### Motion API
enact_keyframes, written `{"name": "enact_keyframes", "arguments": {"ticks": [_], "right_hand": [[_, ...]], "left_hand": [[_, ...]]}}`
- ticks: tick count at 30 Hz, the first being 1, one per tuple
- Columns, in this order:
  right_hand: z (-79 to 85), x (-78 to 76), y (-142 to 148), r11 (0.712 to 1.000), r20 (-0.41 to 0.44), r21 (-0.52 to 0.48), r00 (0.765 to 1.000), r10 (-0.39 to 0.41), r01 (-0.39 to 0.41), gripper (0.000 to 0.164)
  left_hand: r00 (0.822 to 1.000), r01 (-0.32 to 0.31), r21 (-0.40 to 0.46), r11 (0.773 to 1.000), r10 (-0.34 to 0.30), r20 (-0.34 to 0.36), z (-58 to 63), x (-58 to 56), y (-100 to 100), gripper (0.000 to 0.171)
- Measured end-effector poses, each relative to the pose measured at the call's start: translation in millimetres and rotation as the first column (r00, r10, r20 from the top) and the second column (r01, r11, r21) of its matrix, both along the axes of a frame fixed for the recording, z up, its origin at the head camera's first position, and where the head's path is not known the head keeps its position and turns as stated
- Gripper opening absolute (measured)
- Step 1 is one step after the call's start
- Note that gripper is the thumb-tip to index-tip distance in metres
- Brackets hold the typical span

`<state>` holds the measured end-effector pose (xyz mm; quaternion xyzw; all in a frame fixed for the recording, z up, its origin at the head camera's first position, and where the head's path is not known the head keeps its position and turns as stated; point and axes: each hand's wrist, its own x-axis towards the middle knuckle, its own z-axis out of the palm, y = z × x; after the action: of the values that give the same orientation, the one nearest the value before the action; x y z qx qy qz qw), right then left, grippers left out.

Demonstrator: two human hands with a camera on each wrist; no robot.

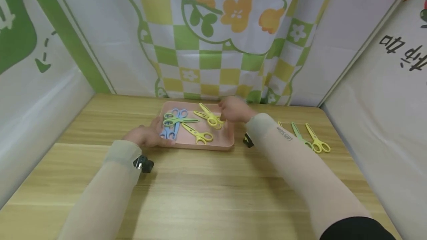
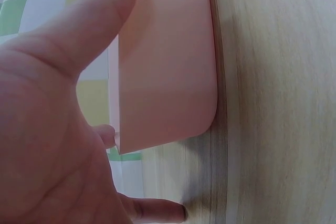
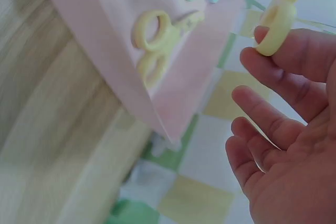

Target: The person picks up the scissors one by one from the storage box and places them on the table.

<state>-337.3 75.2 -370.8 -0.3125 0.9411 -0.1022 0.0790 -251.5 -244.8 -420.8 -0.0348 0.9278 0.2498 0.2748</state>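
Some scissors (image 1: 197,135) sit in the pink tray (image 1: 207,146) that the left hand (image 1: 145,136) grips, the right hand (image 1: 236,109) pinches yellow scissors (image 3: 284,27), and more scissors (image 1: 314,138) on the table (image 1: 213,195) seem left.

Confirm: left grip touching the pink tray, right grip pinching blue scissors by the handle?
Colour's wrong: the right grip pinches yellow scissors by the handle, per the right wrist view. Left grip touching the pink tray stands.

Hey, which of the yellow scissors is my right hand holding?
The yellow scissors pinched by a handle loop in your right hand. By contrast, one yellow pair lies in the tray, and the others lie on the table to the right.
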Motion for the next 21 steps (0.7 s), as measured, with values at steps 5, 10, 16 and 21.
{"name": "enact_keyframes", "arguments": {"ticks": [5, 10, 16, 21], "right_hand": [[20.7, 6.9, 37.4, 0.995, -0.063, -0.070, 0.996, 0.066, -0.070, 0.015], [29.9, 6.4, 79.9, 0.992, -0.049, -0.123, 0.998, -0.027, 0.021, 0.020], [21.7, 9.2, 121.8, 0.991, -0.034, -0.068, 0.993, -0.115, 0.113, 0.027], [0.8, 16.3, 142.5, 0.985, -0.021, 0.067, 0.987, -0.158, 0.159, 0.028]], "left_hand": [[1.000, 0.021, 0.003, 1.000, -0.021, -0.004, -3.2, -2.4, -2.4, 0.159], [0.999, 0.043, 0.003, 0.999, -0.043, -0.001, 1.4, 0.3, -1.5, 0.154], [1.000, 0.025, 0.007, 1.000, -0.025, 0.002, 15.3, 9.9, 6.5, 0.142], [1.000, 0.023, 0.010, 1.000, -0.023, -0.001, 18.2, 11.3, 7.8, 0.141]]}}
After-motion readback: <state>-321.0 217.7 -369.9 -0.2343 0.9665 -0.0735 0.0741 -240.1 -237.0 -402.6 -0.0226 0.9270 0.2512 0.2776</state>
